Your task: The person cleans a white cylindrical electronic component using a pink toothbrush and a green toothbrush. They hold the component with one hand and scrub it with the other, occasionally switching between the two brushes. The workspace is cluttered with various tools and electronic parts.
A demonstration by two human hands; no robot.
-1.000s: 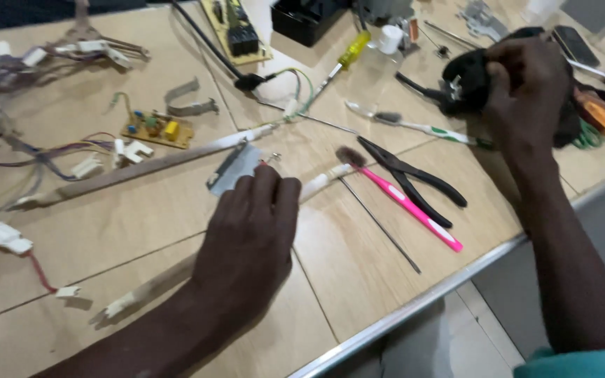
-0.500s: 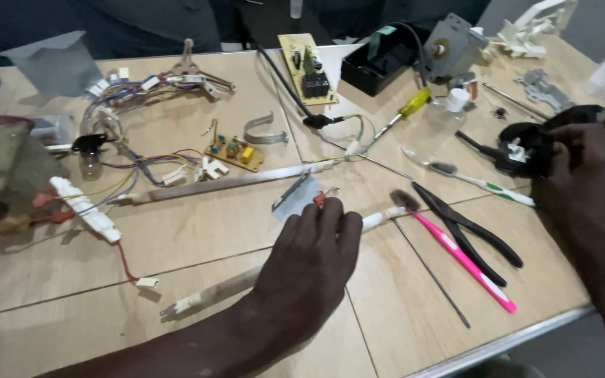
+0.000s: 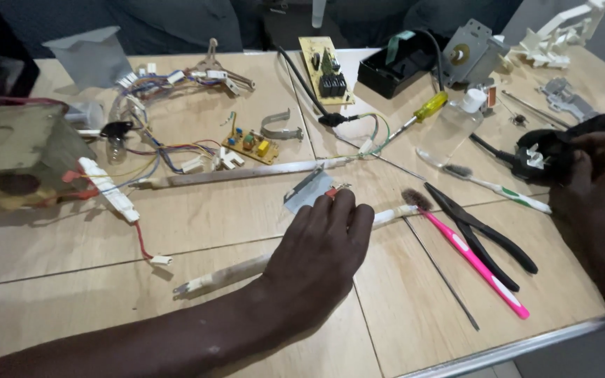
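Note:
My left hand lies knuckles-up on the wooden table, fingers curled over a long white rod. Its fingertips touch a small grey metal plate with a red bit at its edge. Whether the fingers pinch the plate I cannot tell. My right hand at the right edge grips a black electrical plug with a white face, its black cable running off to the upper left.
Black pliers, a pink toothbrush and a white-green toothbrush lie between the hands. Farther back are a yellow-handled screwdriver, a clear bottle, circuit boards, a wire harness, a metal box and a long metal strip.
The view has swung left and down, so the table's left side and metal box now show. My left hand stays on the rod by the plate; my right hand keeps the plug.

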